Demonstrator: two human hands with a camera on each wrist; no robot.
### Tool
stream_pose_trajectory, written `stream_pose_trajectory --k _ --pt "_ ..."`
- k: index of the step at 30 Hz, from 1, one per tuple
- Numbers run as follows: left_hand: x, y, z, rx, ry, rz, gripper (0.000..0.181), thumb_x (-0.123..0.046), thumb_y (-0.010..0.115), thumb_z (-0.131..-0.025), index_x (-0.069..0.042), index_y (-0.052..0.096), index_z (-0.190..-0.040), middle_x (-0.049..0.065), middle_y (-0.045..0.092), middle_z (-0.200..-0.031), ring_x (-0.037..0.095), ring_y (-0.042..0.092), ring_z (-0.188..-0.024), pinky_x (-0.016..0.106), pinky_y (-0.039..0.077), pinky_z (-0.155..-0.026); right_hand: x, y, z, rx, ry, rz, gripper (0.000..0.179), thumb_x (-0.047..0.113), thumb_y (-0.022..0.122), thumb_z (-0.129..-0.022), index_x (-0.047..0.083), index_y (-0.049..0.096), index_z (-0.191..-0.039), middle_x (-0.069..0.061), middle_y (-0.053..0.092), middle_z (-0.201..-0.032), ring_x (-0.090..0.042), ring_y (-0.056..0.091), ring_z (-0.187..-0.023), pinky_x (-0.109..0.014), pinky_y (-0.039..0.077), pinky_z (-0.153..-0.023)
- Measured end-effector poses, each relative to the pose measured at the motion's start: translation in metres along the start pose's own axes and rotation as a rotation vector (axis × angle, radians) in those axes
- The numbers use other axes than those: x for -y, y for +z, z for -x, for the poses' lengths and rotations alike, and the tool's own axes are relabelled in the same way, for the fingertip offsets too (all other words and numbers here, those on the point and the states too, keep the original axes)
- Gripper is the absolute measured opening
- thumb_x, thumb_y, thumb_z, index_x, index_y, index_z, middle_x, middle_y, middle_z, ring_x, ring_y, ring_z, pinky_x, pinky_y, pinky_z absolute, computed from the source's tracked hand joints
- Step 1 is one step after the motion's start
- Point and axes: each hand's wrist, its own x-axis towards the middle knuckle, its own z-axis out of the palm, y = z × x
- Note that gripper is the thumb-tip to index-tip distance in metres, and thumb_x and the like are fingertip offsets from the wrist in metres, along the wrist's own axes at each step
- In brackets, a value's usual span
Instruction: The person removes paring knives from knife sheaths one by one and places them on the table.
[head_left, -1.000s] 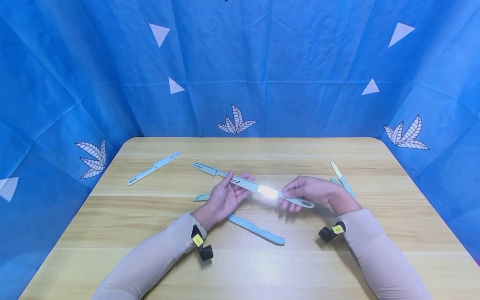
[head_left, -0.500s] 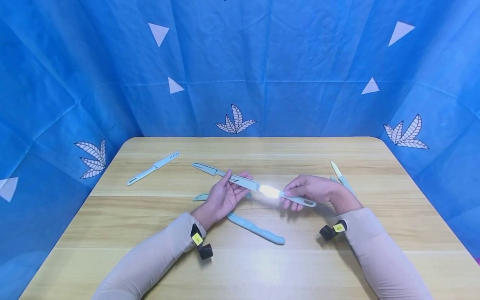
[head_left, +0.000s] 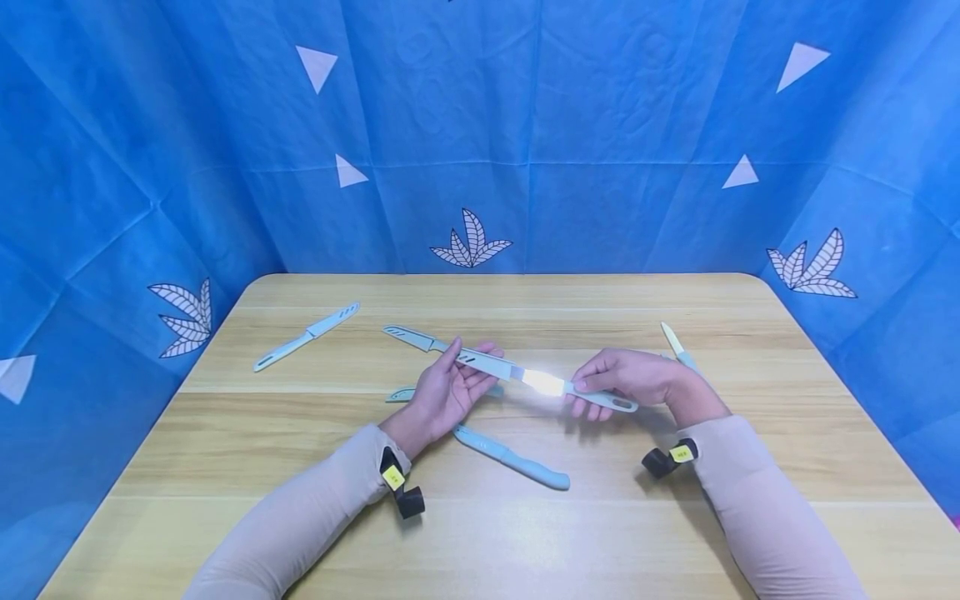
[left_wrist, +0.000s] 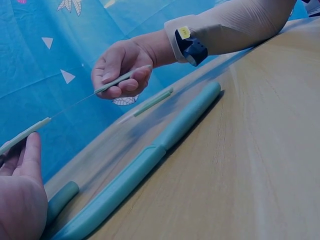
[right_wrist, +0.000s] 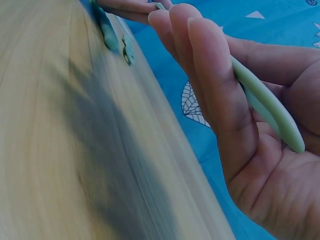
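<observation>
Head view shows the left hand (head_left: pixel 442 398) and right hand (head_left: pixel 628 377) apart, raised over a pale wood-grain table (head_left: pixel 540 546) and joined by one knife. Thumb and fingers of the left hand hold a flat light-blue slotted sheath (head_left: pixel 486 364); the right hand pinches the light-blue handle (head_left: pixel 613 402) with an oval hole near its end. Between them gleams a bright metal blade (head_left: pixel 543 382), its far end inside the sheath's mouth. Left wrist view shows this blade edge-on, thin, clear of the tabletop. Below the left hand lies a blue sheathed knife with a curved handle (head_left: pixel 510 458). Farther left rests a light-blue slotted sheathed knife (head_left: pixel 309 335); near the right hand, a pale-bladed knife (head_left: pixel 677 342), partly hidden.
</observation>
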Motion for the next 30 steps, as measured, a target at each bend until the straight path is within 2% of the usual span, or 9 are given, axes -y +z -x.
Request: stream_pose_trajectory --k 19,30 --pt "-0.003 0.000 0.001 -0.007 0.013 0.002 0.057 -0.042 0.037 -0.106 0.003 0.041 -0.141 0.023 0.053 -0.136 0.032 0.052 -0.127 0.037 0.046 -0.105 0.000 -0.007 0.007 0.026 -0.032 0.003 0.034 0.011 0.054 -0.100 -0.019 0.057 -0.117 -0.025 0.070 -0.100 -0.021 0.069 -0.076 -0.030 0.061 -0.066" --pt "-0.005 0.000 0.001 0.006 0.015 0.019 0.057 -0.042 0.038 -0.105 0.002 0.041 -0.141 0.023 0.053 -0.136 0.031 0.052 -0.127 0.036 0.046 -0.105 0.002 -0.011 0.012 0.039 -0.057 -0.001 0.035 0.009 0.053 -0.100 -0.023 0.054 -0.116 -0.031 0.067 -0.101 -0.020 0.070 -0.076 -0.030 0.061 -0.065"
